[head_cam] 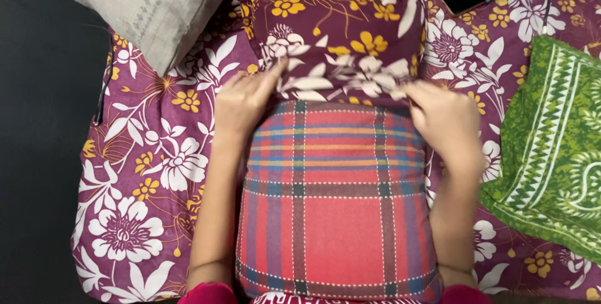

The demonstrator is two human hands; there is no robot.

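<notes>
The bed's left edge (94,154) drops to dark floor; a green patterned cloth (551,147) crowds the right. The left hand (247,100) and right hand (441,119) pinch the maroon floral pillowcase's (338,35) open hem, fingers curled together, over the red plaid pillow (335,210) lying centrally between the forearms.

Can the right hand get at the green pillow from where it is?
Probably yes. The right hand is gripping the floral cover's edge on the plaid pillow, and the green pillow lies just to its right with only bare bedsheet between them. It would have to let go first.
</notes>
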